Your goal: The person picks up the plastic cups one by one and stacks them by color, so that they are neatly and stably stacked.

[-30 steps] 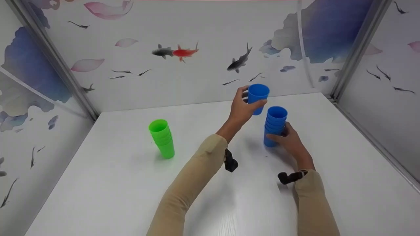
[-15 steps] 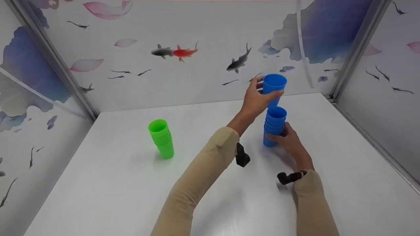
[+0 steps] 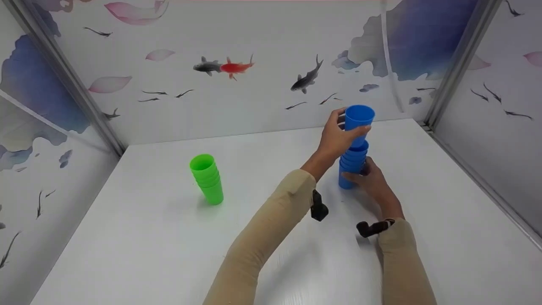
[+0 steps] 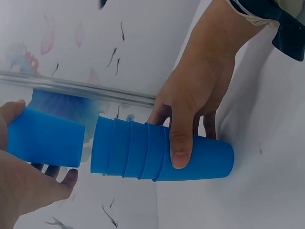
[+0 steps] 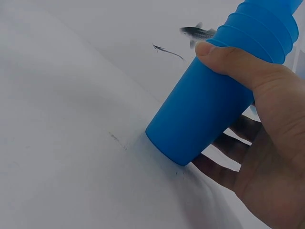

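My left hand (image 3: 336,134) grips a single blue cup (image 3: 359,120), thumb on the near side and fingers behind. That cup is upright, its base right at the mouth of a stack of blue cups (image 3: 349,169). In the left wrist view a small gap shows between the held cup (image 4: 45,138) and the stack's top rim (image 4: 99,145). My right hand (image 3: 374,182) holds the stack low down, its thumb across the front and fingers curled round the back. The right wrist view shows the bottom blue cup (image 5: 200,105) standing on the table.
A stack of green cups (image 3: 207,180), leaning slightly, stands on the white table (image 3: 139,228) left of my arms. A white wall (image 3: 254,106) painted with fish and petals rises behind the table, with side panels at left and right. Black cameras sit on both wrists.
My left hand has carried its blue cup rightward over the blue stack, first rising, then lowering onto its mouth. My right hand and the stack have stayed put.
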Motion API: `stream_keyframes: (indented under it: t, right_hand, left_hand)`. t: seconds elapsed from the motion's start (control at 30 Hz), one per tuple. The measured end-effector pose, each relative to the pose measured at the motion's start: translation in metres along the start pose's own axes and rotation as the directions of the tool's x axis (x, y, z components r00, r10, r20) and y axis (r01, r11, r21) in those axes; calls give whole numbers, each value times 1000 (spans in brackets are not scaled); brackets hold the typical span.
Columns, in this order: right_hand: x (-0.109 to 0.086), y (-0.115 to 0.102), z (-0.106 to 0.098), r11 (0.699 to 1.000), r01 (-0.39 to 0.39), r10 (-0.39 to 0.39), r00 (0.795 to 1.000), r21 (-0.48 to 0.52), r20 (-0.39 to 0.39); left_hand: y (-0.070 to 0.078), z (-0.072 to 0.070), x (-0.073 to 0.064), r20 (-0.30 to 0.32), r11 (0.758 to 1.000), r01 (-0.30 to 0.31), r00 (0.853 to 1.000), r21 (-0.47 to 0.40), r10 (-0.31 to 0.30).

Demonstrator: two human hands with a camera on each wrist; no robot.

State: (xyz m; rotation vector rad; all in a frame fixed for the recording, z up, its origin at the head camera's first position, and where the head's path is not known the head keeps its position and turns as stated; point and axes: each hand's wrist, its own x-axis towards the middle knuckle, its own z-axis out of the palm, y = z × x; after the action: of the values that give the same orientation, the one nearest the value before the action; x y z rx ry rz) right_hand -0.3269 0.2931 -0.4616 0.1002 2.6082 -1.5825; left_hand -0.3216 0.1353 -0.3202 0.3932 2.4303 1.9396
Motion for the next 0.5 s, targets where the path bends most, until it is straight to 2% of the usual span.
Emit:
stream_keyframes:
  t: [0.5]
  right_hand:
    - [0, 2, 1, 1000, -2, 2, 1000, -18, -2]
  left_hand:
    - [-24, 2, 0, 41, 1000, 28, 999, 5, -28]
